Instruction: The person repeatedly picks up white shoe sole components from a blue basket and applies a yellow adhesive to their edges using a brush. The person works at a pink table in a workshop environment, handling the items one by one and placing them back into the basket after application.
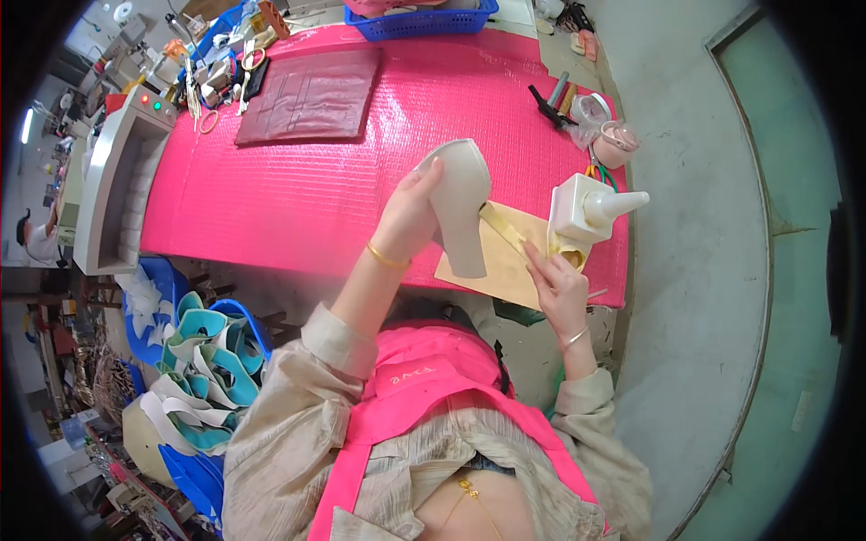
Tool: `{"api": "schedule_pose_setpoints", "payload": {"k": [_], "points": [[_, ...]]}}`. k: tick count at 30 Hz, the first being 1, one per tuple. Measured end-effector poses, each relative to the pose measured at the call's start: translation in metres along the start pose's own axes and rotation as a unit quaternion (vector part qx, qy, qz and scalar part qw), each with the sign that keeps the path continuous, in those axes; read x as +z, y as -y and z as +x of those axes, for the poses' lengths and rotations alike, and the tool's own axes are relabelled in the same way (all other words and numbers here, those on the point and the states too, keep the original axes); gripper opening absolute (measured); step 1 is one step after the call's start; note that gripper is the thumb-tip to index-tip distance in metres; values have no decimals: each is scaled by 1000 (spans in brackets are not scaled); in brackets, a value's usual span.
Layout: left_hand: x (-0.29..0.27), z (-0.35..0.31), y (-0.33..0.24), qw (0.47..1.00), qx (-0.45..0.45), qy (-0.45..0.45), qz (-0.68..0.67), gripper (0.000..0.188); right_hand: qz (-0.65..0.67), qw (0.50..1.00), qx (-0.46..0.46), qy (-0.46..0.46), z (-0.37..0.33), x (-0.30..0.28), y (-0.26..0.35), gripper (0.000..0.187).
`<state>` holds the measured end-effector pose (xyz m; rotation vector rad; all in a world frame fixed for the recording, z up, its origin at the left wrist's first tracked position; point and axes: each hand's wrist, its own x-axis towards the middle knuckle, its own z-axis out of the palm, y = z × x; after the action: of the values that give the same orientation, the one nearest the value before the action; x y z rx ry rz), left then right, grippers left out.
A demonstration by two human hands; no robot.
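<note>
- Grey-white curved piece [465, 203], mid-frame, pinched in the left hand [408, 215], thumb in front.
- Right of centre, right hand [559, 284]: fingers closed on a flat yellowish tool [502, 225].
- A steady piece should help control.

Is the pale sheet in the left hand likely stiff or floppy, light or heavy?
The pale sheet is probably light, since the left hand alone holds it up. It seems moderately stiff, as its free end shows no folds. Being thin, it would probably bend if pushed.
</note>
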<state>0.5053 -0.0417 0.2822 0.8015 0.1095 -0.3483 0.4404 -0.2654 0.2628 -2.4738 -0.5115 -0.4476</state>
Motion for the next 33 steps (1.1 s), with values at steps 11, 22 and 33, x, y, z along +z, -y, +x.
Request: {"api": "schedule_pose_setpoints", "payload": {"k": [11, 22, 33], "points": [[-34, 60, 14, 990, -113, -29, -81, 41, 49, 995, 61, -62, -20, 57, -28, 44], [-37, 97, 26, 981, -171, -53, -72, 42, 28, 996, 77, 25, -23, 70, -42, 37], [-24, 134, 43, 955, -270, -20, 120, 55, 713, 647, 252, -101, 34, 77, -33, 39]]}}
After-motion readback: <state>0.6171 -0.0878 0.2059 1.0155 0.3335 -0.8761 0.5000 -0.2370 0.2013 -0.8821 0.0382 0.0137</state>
